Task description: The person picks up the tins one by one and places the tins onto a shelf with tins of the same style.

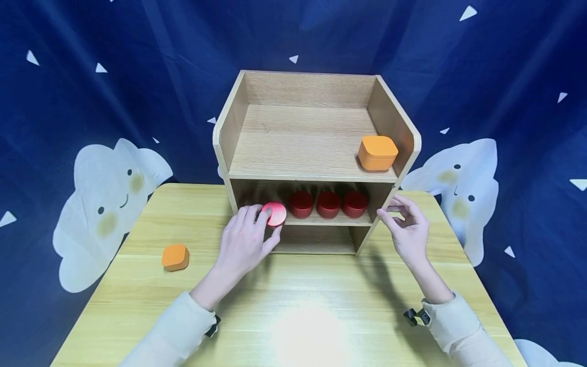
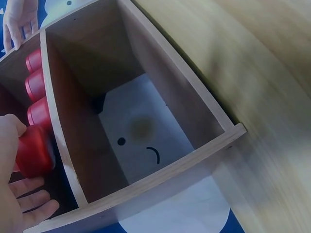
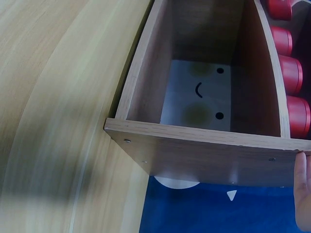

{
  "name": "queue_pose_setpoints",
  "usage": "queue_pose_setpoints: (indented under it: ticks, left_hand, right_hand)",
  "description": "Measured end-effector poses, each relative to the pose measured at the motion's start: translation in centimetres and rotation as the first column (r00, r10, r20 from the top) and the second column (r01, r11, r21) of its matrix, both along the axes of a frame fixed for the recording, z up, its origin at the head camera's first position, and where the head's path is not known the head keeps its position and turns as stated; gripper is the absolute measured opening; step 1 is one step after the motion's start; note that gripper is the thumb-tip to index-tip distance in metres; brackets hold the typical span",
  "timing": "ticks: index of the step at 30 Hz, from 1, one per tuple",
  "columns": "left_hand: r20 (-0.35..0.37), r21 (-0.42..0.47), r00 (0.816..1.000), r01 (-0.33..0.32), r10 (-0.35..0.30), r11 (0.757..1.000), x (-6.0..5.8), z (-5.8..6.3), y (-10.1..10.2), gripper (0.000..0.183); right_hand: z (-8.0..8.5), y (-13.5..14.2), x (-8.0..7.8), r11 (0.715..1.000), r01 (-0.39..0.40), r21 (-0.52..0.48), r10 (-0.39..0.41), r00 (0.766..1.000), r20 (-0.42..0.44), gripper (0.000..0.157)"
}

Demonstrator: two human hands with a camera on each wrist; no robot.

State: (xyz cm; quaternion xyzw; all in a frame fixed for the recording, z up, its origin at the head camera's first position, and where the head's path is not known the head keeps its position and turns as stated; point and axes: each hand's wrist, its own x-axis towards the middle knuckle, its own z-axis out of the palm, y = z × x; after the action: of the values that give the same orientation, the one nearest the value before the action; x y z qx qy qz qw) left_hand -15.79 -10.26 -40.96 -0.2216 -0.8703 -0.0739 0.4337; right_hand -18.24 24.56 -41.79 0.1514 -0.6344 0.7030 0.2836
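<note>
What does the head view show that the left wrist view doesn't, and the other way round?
Head only: one orange box on the top shelf and a second orange box on the table.

Left wrist only: a printed cloud face showing inside the lower compartment.

Both: the shelf unit, three red containers in it, the left hand holding a fourth red container, and the right hand touching the unit's side.

From above and behind the fingers (image 1: 262, 219), the head camera faces forward and down over the whole shelf (image 1: 302, 127); nearer, sideways-tilted wrist cameras share its bottom compartment (image 1: 316, 240) and the red containers (image 1: 328, 206) between both hands' fingertips.
</note>
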Motion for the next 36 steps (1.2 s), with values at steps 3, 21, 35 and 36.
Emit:
queue_pose_setpoints:
  ticks: [3,21,35,36]
  left_hand:
    - [-0.005,-0.013,1.000,-0.014,0.014,1.000,-0.3,0.0,0.2,0.036]
    - [0.021,-0.050,0.994,-0.105,0.106,0.993,-1.2,-0.3,0.7,0.037]
    - [0.023,-0.064,0.991,-0.131,0.133,0.989,-2.0,-0.3,1.2,0.036]
    - [0.024,-0.065,0.990,-0.134,0.136,0.989,-2.0,-0.3,1.2,0.036]
  right_hand:
    - [0.0,0.0,0.0,1.000,0.009,0.010,-0.009,1.000,0.005,0.044]
    - [0.1,0.0,0.1,1.000,0.015,0.014,-0.015,1.000,0.019,0.045]
    - [0.0,0.0,0.0,1.000,-0.002,0.004,0.002,1.000,-0.006,0.045]
    - [0.0,0.0,0.0,1.000,-0.002,0.004,0.002,1.000,-0.006,0.045]
